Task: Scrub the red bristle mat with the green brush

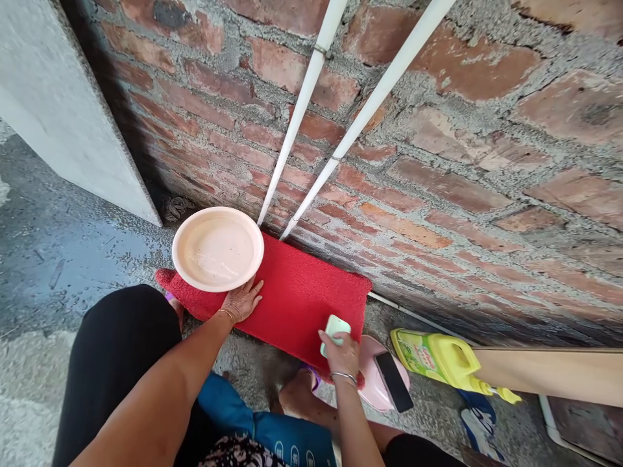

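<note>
A red plush mat (306,285) lies stretched out in front of me along the brick wall. Near its left end rests a pale pink basin (219,250), which seems to hold some clear water. My left hand (242,301) presses flat on the mat just below the basin rim, its fingers spread and holding nothing. Toward the mat's right end, my right hand (342,353) is closed around a mint-green block (337,326) with rounded corners. Whether this is a brush or a bar of soap I cannot tell; its underside is hidden against the mat.
Right of the mat sit a pink plastic lid or stool top (374,376) with a dark phone (393,381) on it and a yellow pump bottle (435,359) lying down. White pipes (316,181) run down the brick wall (428,149). A grey slab (82,117) leans at left above wet concrete.
</note>
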### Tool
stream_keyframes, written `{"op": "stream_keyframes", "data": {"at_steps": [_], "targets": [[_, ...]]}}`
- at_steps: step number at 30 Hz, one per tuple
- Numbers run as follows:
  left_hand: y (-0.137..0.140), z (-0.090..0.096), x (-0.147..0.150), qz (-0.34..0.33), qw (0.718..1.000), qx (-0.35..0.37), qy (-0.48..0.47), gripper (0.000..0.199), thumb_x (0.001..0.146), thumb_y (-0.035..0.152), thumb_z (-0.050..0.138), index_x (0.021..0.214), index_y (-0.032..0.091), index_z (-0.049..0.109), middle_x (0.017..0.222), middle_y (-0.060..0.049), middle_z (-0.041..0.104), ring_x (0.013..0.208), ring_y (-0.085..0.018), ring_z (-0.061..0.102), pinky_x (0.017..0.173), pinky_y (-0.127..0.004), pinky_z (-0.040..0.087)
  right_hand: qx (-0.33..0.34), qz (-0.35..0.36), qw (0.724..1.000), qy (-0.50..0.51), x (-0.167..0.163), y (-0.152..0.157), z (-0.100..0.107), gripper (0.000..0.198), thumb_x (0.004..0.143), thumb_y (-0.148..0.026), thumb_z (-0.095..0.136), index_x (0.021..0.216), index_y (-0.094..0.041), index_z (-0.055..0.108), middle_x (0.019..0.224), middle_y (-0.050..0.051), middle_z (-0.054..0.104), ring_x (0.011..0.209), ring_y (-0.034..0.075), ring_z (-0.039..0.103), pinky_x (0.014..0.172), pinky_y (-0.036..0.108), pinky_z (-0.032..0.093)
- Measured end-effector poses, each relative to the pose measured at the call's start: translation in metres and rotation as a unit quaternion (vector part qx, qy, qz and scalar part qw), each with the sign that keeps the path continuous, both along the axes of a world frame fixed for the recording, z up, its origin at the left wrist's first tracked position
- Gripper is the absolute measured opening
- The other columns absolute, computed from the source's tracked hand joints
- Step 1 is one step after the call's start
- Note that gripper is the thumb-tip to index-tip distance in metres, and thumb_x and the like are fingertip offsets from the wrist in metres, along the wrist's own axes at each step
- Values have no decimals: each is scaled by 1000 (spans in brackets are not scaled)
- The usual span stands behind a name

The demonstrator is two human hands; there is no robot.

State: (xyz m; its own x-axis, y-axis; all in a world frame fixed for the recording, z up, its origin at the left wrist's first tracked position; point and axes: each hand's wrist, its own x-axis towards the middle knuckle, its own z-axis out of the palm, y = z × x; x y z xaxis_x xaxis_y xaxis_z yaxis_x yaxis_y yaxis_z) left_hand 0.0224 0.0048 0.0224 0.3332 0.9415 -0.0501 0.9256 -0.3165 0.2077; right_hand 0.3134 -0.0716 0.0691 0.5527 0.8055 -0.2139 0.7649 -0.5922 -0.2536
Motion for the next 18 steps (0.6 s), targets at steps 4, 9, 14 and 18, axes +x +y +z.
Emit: {"op": "stream_keyframes", "data": {"at_steps": [4,9,14,18], "targets": [[1,1,-1,-3,1000,-6,3,49,94,38,32,141,27,40,149,-6,38,133,-23,38,110,-39,32,1,162,986,49,-81,1,-7,26,71,-48,64,81,-25,58,90,1,53,73,15,54,63,25,38],[1,-1,0,-3,1000,-10,5,49,94,38,31,141,27,40,149,-5,37,133,-24,39,110,-40,33,5,224,974,43,-100,-4,-9,22,71,-44,65,79,-25,58,87,0,49,72,14,52,63,24,37],[1,-4,1,7,1000,-18,-4,50,94,39,30,141,27,39,148,-6,38,131,-24,41,111,-41,31,-53,59,997,14,-23,-22,3,26,68,-47,65,79,-25,56,88,0,50,76,18,55,68,28,40],[-1,-5,2,6,1000,-21,-15,49,94,38,30,141,27,39,145,-6,44,128,-23,44,110,-40,33,-71,-61,995,23,2,-13,15,32,68,-51,64,83,-24,57,84,2,51,84,22,56,75,31,42]]}}
